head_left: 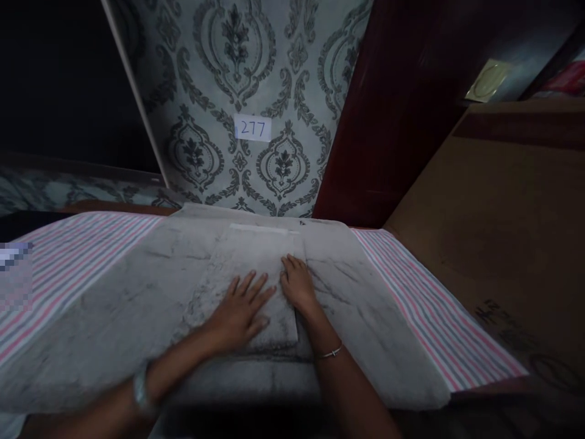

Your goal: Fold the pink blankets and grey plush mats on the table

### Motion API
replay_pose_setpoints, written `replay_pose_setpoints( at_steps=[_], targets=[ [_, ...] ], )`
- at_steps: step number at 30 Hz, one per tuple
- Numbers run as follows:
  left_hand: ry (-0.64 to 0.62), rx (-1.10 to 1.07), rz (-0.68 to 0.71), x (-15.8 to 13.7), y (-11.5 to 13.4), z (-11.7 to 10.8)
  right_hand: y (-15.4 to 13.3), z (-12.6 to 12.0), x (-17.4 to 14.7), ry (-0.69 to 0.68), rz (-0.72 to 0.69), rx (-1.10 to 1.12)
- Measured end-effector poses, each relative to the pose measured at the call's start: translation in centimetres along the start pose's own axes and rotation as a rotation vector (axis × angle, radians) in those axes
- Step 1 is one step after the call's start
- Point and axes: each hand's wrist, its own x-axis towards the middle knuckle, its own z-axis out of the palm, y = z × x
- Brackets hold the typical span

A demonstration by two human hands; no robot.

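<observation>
A rectangular, pale grey folded cloth (256, 250) with a marbled look lies flat on a larger grey marbled cloth (365, 323). My left hand (240, 311) is open, palm down on the folded cloth's middle, with its fingers spread. At the right edge of that cloth rests my right hand (298, 283), its fingers slightly bent and touching the surface, the thumb side towards my left hand. Neither hand is lifting anything. The undersides of both hands are hidden.
Beneath the grey cloth is a pink, white and grey striped cloth (411, 286), showing at both sides. A large cardboard box (503, 213) stands on the right. Behind are patterned wallpaper (283, 73) with a "277" label (253, 128), and a dark screen-like panel (68, 79).
</observation>
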Motion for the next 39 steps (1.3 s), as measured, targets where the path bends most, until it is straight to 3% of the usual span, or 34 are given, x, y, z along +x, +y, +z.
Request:
replay_pose_setpoints(
  at_steps=[3, 6, 9, 12, 16, 22, 29, 32, 35, 37, 39],
  targets=[
    [-0.015, -0.056, 0.084, -5.0, 3.2, 0.0, 0.1, -0.2, 0.0, 0.002, -0.008, -0.015],
    [-0.043, -0.26, 0.122, -6.8, 3.5, -1.3, -0.7, -0.9, -0.5, -0.008, -0.01, -0.043],
    [0.099, -0.398, -0.001, -6.2, 1.1, -3.2, -2.2, -1.6, -1.8, 0.019, -0.1, -0.052],
    [0.264, -0.222, -0.178, -4.8, -2.4, -3.7, -3.6, -1.2, -3.7, -0.05, -0.251, -0.019],
    [0.194, -0.001, -0.239, -4.1, -5.2, -1.8, -3.6, 0.4, -5.7, -0.15, -0.265, 0.002],
    [0.305, 0.04, -0.237, -4.9, -5.9, 0.1, -2.6, 1.5, -6.0, -0.055, -0.187, 0.076],
    [0.487, -0.108, -0.388, -5.9, -6.7, 0.4, -0.4, 4.7, -5.1, 0.24, -0.071, 0.357],
    [0.508, -0.239, -0.407, -6.0, -6.9, -0.1, 0.6, 5.1, -3.7, 0.338, -0.007, 0.552],
    [0.526, -0.547, -0.441, -6.3, -7.0, -1.0, 0.8, 4.5, -1.9, 0.378, 0.112, 0.821],
    [0.628, -0.866, -0.473, -6.5, -7.0, -1.6, 0.6, 4.1, -0.9, 0.365, 0.183, 0.995],
    [0.807, -1.226, -0.506, -6.8, -6.9, -2.0, 0.4, 3.8, -0.4, 0.323, 0.219, 1.1]
  ],
)
